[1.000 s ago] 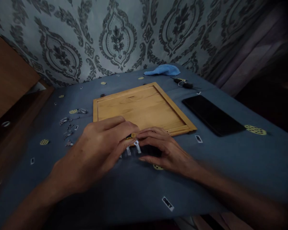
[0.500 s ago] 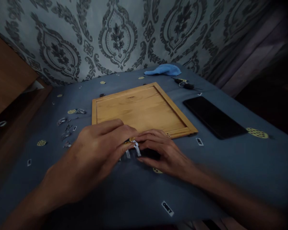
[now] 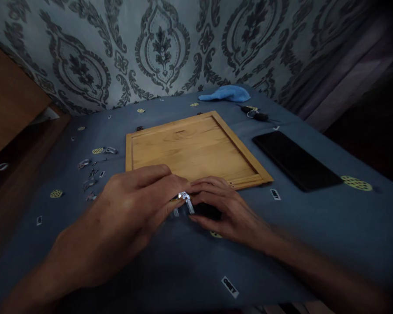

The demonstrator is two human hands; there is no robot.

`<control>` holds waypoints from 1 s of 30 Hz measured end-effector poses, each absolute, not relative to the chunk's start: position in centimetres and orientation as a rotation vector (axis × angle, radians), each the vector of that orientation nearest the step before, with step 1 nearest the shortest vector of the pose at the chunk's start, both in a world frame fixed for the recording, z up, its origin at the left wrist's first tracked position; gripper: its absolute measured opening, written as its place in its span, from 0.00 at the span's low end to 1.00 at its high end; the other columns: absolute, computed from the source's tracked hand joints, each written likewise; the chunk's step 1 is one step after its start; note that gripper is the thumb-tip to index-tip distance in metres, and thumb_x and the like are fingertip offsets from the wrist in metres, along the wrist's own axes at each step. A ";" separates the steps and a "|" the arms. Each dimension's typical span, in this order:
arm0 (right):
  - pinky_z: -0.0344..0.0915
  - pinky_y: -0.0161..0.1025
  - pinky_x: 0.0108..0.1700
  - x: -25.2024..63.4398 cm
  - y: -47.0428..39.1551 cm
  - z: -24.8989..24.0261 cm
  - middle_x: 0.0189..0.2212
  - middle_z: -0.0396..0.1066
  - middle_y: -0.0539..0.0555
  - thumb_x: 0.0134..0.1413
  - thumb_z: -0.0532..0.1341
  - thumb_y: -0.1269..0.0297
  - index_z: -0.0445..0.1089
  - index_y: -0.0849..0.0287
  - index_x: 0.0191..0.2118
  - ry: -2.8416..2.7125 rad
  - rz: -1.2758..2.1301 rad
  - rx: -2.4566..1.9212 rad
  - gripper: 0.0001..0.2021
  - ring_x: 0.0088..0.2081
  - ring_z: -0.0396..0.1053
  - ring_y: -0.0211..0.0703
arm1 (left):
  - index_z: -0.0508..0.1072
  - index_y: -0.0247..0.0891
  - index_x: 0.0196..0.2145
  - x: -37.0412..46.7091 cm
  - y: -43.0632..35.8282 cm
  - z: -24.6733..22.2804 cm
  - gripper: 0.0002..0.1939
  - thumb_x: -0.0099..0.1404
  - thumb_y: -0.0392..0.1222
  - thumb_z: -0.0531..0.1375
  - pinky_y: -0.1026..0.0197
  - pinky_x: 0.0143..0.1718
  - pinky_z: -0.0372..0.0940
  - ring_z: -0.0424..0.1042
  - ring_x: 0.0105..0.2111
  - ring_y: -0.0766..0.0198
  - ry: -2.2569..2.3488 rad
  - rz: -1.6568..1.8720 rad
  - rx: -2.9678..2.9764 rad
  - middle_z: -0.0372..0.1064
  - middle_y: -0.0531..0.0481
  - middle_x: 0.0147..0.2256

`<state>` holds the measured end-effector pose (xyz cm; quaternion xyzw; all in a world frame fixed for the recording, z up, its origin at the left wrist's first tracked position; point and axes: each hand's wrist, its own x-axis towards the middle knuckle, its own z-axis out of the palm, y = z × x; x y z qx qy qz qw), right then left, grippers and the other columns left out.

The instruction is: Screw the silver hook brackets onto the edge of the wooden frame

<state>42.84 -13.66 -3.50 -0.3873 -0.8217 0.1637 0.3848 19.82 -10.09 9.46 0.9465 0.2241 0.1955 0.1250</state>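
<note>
A small shiny metal hinge (image 3: 187, 202) sits at the near edge of a framed wooden panel (image 3: 180, 150), between my two hands. My left hand (image 3: 127, 213) is closed in a pinch against the hinge's left side, the thumb below and the fingers bent over the top. My right hand (image 3: 225, 209) curls around the hinge from the right, its upper fingers on the panel's near edge and its thumb lower down. The hands hide much of the hinge and of the panel edge under it.
Several loose metal fittings (image 3: 84, 164) lie left of the panel on the blue patterned cloth (image 3: 281, 261). A black phone (image 3: 296, 160) lies to the right. Behind it are a black corded item (image 3: 257, 114) and a blue cloth (image 3: 227, 93), near the patterned wall covering (image 3: 163, 43).
The view has shifted slightly. Both hands stay at the panel's near edge, and the hinge between them has tilted a little.
</note>
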 end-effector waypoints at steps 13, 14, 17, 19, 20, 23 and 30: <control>0.74 0.51 0.50 43.0 -14.2 -3.8 0.47 0.75 0.59 0.60 0.69 0.61 0.66 0.54 0.55 -2.020 0.447 -1.120 0.21 0.49 0.74 0.55 | 0.72 0.43 0.52 19.4 -9.9 9.2 0.11 0.75 0.36 0.55 0.67 0.38 0.72 0.77 0.42 0.65 0.704 0.464 2.754 0.76 0.51 0.45; 0.74 0.51 0.49 43.0 -14.2 -3.9 0.46 0.75 0.59 0.60 0.69 0.60 0.65 0.54 0.56 -2.021 0.437 -1.113 0.21 0.49 0.74 0.54 | 0.72 0.43 0.52 19.3 -9.9 9.2 0.12 0.75 0.36 0.55 0.68 0.39 0.72 0.77 0.42 0.65 0.708 0.453 2.742 0.76 0.52 0.45; 0.74 0.51 0.49 43.1 -14.1 -3.9 0.46 0.75 0.58 0.61 0.68 0.57 0.64 0.53 0.57 -2.019 0.436 -1.090 0.22 0.48 0.74 0.54 | 0.70 0.45 0.53 19.3 -9.9 9.1 0.13 0.74 0.35 0.55 0.70 0.36 0.72 0.78 0.42 0.66 0.718 0.456 2.708 0.76 0.53 0.45; 0.73 0.51 0.49 43.2 -14.1 -3.9 0.46 0.75 0.58 0.61 0.69 0.57 0.64 0.53 0.57 -2.023 0.465 -1.092 0.23 0.48 0.74 0.54 | 0.70 0.46 0.51 19.4 -9.8 9.2 0.12 0.74 0.34 0.55 0.71 0.31 0.71 0.78 0.40 0.66 0.721 0.451 2.714 0.76 0.53 0.44; 0.73 0.51 0.50 43.2 -14.2 -3.8 0.46 0.75 0.58 0.60 0.69 0.57 0.65 0.53 0.57 -2.027 0.482 -1.101 0.23 0.48 0.74 0.55 | 0.71 0.46 0.51 19.5 -9.7 9.2 0.12 0.73 0.35 0.54 0.71 0.27 0.70 0.79 0.39 0.66 0.727 0.443 2.726 0.77 0.53 0.43; 0.72 0.52 0.50 43.1 -14.2 -3.8 0.47 0.75 0.58 0.59 0.70 0.57 0.65 0.52 0.58 -2.033 0.520 -1.138 0.24 0.49 0.73 0.55 | 0.72 0.46 0.48 19.8 -9.7 9.4 0.11 0.72 0.35 0.54 0.68 0.24 0.67 0.78 0.35 0.65 0.762 0.443 2.755 0.77 0.54 0.40; 0.71 0.52 0.53 42.9 -14.4 -3.9 0.49 0.73 0.59 0.63 0.66 0.62 0.61 0.52 0.60 -2.053 0.519 -1.145 0.23 0.52 0.71 0.55 | 0.75 0.46 0.39 20.2 -9.9 9.0 0.18 0.77 0.38 0.46 0.66 0.22 0.65 0.76 0.33 0.66 0.831 0.593 2.711 0.76 0.54 0.36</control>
